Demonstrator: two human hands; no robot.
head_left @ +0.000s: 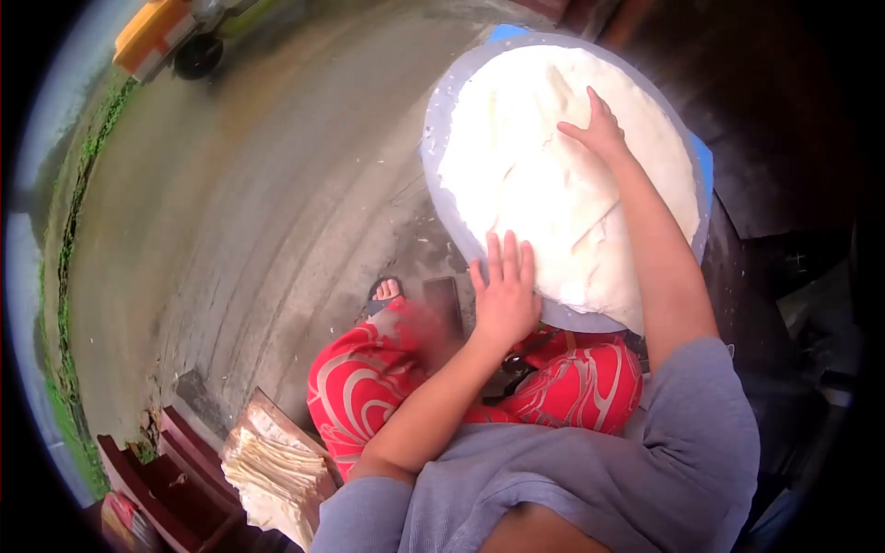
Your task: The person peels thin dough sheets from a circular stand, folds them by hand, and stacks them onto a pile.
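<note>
A broad white dough-like mass (525, 147) with creases and a fold line covers most of a rounded grey sheet (446, 198). My left hand (507, 300) lies at its near left edge, fingers spread and stretched out over the rim. Farther up, my right hand (601, 134) rests on the white surface, or just above it, with thumb and fingers apart. Neither hand grips anything. Strong glare washes out much of the white mass, so its exact make-up is hard to tell.
Blue corners (702, 166) show from under the grey sheet. Beside my left leg is a stack of thin cream-coloured sheets (272, 470) on a board. A dark red wooden frame (175, 479) stands at lower left. An orange vehicle (152, 37) is on the wet pavement (249, 184).
</note>
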